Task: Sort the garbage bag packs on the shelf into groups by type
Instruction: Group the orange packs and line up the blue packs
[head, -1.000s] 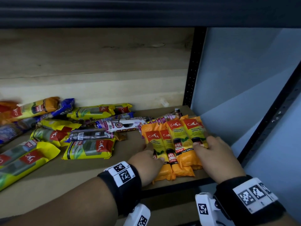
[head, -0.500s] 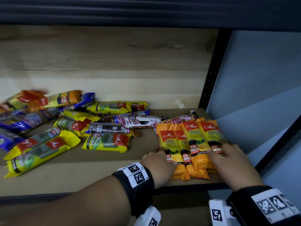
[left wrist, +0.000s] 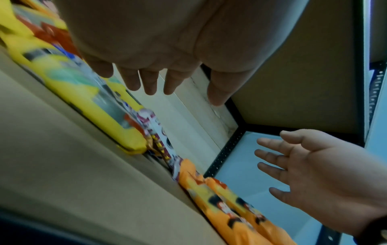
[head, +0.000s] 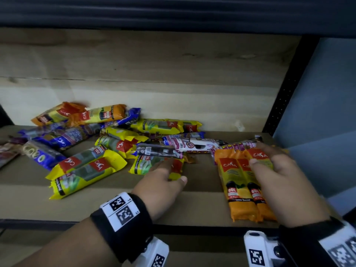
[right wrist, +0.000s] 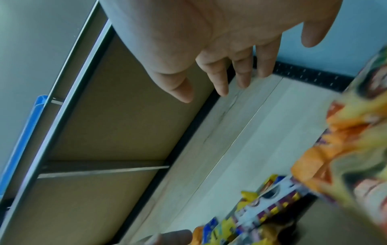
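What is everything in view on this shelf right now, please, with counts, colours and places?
orange packs: at least three, orange, side by side at the shelf's right front.
orange packs at back: two, orange, back left.
yellow packs: about seven, yellow, middle, overlapping.
blue packs: several, blue, left; count unclear.
white pack: one, white and pink, behind the orange group.
dark pack: one, dark with barcode, on a yellow pack.
shelf: one, brown board, black frame.
left hand: over a yellow pack, fingers straight.
right hand: over the orange packs, fingers spread.
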